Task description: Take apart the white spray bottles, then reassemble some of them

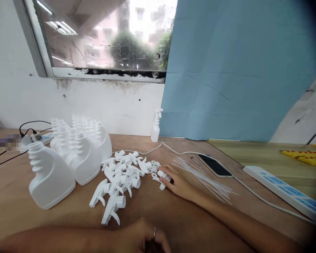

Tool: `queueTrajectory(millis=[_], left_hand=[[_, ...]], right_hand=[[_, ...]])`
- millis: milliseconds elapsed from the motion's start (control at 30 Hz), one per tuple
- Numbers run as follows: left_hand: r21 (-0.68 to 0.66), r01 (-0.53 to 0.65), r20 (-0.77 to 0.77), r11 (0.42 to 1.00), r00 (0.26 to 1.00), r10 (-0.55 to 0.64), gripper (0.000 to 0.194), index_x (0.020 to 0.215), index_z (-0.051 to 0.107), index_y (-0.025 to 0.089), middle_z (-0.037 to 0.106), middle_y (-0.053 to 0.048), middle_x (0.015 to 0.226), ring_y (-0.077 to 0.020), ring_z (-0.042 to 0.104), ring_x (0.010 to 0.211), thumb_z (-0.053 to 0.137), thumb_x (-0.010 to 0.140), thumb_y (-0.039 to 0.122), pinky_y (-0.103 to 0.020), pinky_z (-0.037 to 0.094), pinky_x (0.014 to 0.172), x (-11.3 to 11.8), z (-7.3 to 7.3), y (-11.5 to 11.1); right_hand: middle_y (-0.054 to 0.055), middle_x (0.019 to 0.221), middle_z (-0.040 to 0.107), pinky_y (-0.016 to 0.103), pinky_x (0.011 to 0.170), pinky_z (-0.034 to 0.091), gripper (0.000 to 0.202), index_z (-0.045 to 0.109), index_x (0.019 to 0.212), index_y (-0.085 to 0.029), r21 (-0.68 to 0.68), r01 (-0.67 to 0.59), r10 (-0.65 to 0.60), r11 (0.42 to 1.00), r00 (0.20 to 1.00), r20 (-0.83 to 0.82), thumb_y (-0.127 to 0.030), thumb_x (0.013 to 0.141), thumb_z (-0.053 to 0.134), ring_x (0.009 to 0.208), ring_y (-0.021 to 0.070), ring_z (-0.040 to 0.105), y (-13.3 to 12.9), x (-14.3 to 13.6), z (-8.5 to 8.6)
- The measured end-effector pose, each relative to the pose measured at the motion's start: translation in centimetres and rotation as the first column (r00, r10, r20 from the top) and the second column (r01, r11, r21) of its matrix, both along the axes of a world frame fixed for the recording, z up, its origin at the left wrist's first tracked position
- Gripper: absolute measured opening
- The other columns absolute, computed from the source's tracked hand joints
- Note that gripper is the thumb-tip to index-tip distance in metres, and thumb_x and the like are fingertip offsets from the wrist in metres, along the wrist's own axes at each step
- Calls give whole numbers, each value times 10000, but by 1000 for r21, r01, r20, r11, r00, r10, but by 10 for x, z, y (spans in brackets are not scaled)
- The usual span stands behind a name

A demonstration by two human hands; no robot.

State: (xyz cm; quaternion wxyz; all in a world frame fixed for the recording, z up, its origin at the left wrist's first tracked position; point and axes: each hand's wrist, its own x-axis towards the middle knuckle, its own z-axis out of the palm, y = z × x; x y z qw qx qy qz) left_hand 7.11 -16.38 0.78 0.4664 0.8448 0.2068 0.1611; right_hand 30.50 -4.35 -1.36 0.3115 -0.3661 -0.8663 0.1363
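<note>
My right hand [179,182] is closed, its thumb and fingers gripping a white spray trigger head [163,175] just above the table. Close by its fingertips lie several small white ring washers [154,168]. To the left spreads a heap of white spray trigger heads [121,175]. At the bottom edge, my left hand [144,236], with a ring on one finger, is curled closed near the front of the heap. The picture's edge cuts it off, so whatever its fingers hold, if anything, is hidden.
Several white bottles without tops [51,179] stand on the left. One complete spray bottle [155,128] is by the wall. Thin white tubes [202,179], a pen [197,162], a phone [214,165] and a power strip [281,189] lie right. A white cable [255,195] crosses the table.
</note>
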Motion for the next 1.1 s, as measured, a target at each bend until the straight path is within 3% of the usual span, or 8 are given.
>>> queueTrajectory(millis=[100, 167, 233, 333, 500, 667, 800, 1100], left_hand=[[-363, -106, 75, 926, 987, 142, 490, 885, 587, 163, 541, 12, 643, -85, 484, 524, 537, 826, 647, -191, 398, 484, 5, -14, 2], [-489, -167, 120, 856, 959, 256, 491, 911, 555, 165, 503, 27, 637, -72, 427, 495, 579, 799, 642, -181, 352, 455, 6, -17, 0], [-350, -244, 211, 904, 920, 330, 371, 916, 554, 169, 507, 5, 711, -83, 422, 552, 586, 846, 533, -194, 357, 498, 5, -15, -1], [39, -310, 353, 950, 894, 277, 117, 938, 563, 183, 520, -47, 910, -122, 480, 735, 577, 863, 272, -235, 419, 659, 1, -7, 0], [348, -265, 307, 899, 938, 158, 200, 971, 509, 205, 517, -72, 1065, -177, 522, 1022, 511, 822, 72, -302, 433, 921, -6, 12, 5], [564, -233, 154, 793, 972, 176, 196, 1002, 502, 207, 543, -82, 1153, -198, 516, 1063, 508, 838, 100, -332, 426, 945, -14, 31, 16], [612, -295, 126, 733, 952, 278, 289, 1149, 493, 220, 548, -83, 1183, -212, 502, 1090, 525, 870, 154, -370, 412, 964, -21, 37, 37], [490, -353, 4, 797, 915, 403, 448, 1221, 447, 217, 588, -64, 1191, -230, 547, 1066, 643, 820, 249, -385, 430, 936, -23, 10, 56]], right_hand=[[57, 1067, 615, 442, 884, 478, 239, 514, 1105, -314, -76, 41, -45, 996, 998, -41, -389, 883, 560, 991, 258, 596, 3, -3, -3], [49, 1087, 602, 429, 875, 476, 280, 469, 1095, -308, -102, 39, -46, 994, 997, -67, -402, 862, 591, 996, 251, 587, 3, -6, -5], [47, 1100, 577, 411, 885, 466, 312, 433, 1044, -296, -84, 1, -10, 996, 995, -102, -407, 833, 633, 1017, 243, 570, 0, -10, -6], [36, 1022, 557, 376, 856, 465, 333, 396, 922, -270, -50, -45, 38, 998, 990, -137, -402, 798, 675, 968, 226, 560, -7, -15, -9], [29, 918, 576, 316, 677, 450, 285, 416, 957, -255, -56, -102, 103, 993, 994, 25, -353, 816, 643, 767, 189, 528, -17, -19, -11], [48, 938, 583, 306, 710, 457, 251, 453, 1062, -219, -7, -261, 261, 965, 965, 33, -247, 843, 573, 798, 178, 539, -28, -24, 1], [78, 1054, 611, 317, 794, 474, 329, 443, 1173, -204, 14, -299, 299, 954, 954, 5, -207, 862, 551, 912, 188, 584, -35, -30, 4], [99, 1112, 630, 331, 806, 486, 547, 435, 1271, -203, 75, -289, 290, 954, 957, -2, -396, 816, 670, 930, 212, 612, -23, -19, -4]])
